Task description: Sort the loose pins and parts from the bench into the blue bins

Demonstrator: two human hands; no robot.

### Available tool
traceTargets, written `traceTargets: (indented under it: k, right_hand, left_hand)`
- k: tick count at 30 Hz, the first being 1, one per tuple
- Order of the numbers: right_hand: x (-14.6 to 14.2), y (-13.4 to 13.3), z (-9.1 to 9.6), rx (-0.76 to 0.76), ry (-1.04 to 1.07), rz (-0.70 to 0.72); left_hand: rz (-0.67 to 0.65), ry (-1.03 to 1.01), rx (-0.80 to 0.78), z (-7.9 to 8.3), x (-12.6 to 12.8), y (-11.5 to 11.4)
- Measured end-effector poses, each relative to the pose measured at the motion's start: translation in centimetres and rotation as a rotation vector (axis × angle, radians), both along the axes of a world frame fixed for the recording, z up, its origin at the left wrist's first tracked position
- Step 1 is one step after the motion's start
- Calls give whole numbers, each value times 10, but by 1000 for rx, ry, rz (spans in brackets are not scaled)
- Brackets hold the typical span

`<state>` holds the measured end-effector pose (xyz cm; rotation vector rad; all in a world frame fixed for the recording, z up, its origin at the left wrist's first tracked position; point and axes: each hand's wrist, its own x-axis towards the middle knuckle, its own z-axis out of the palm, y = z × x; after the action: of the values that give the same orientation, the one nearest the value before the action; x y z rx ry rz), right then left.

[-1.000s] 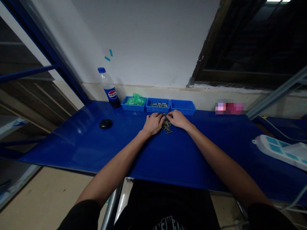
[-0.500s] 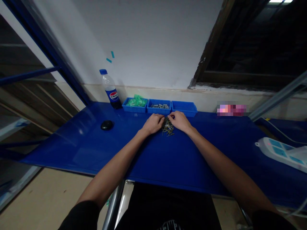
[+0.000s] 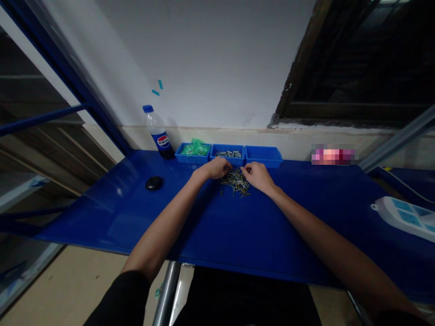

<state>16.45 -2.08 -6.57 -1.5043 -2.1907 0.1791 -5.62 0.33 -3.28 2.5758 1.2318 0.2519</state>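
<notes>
A loose pile of thin metal pins point(image 3: 238, 183) is seen on the blue table point(image 3: 220, 231), in front of the middle tray point(image 3: 238, 161). The pile's far left edge is partly covered by the left hand point(image 3: 217, 168), fingers curled; its right edge is flanked by the right hand point(image 3: 260, 177), fingers bent. Whether anything is grasped by either hand cannot be told. Grey pieces point(image 3: 231, 154) are held in the middle tray.

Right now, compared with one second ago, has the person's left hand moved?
Yes, the left hand has moved forward, closer to the middle blue tray.
</notes>
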Motion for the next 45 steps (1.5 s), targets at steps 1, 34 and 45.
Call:
traceTargets:
  k: [1,34,45]
  right_hand:
    - [3,1,-2,14,9,20]
    - [19,1,-22,61,352,147]
    - [20,6,-25,-219,885,218]
  left_hand:
    - [5,1,-27,1,-2,2]
    - [105,135,54,14,17,-3]
    - [-151,-355,3,28,14,0]
